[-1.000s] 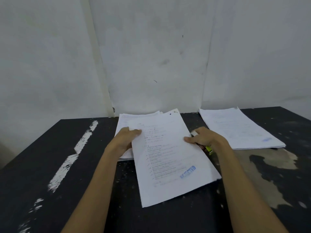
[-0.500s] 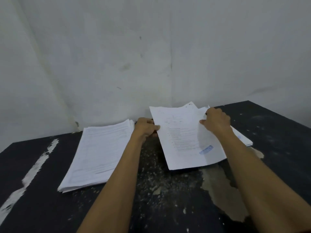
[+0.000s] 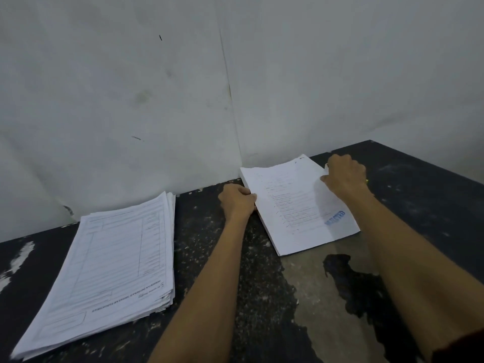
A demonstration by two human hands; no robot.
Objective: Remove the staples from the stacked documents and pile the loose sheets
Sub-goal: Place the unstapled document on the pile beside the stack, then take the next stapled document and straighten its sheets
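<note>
A thick stack of printed documents (image 3: 110, 271) lies on the left of the black table (image 3: 262, 297). On the right, near the wall, lies a pile of loose sheets (image 3: 296, 205) whose top page carries a blue stamp. My left hand (image 3: 237, 203) pinches the left edge of that top page. My right hand (image 3: 344, 175) grips its right edge near the far corner. A bit of yellow-green shows just beyond my right hand; what it is I cannot tell.
A grey wall (image 3: 235, 87) rises straight behind the table. The tabletop is worn, with a bare brown patch (image 3: 314, 297) in front of the right pile and white paint streaks (image 3: 18, 258) at the far left.
Both hands have carried the stamped sheets from above the left stack over to the right pile and set them down on it. My view has swung to the right.
</note>
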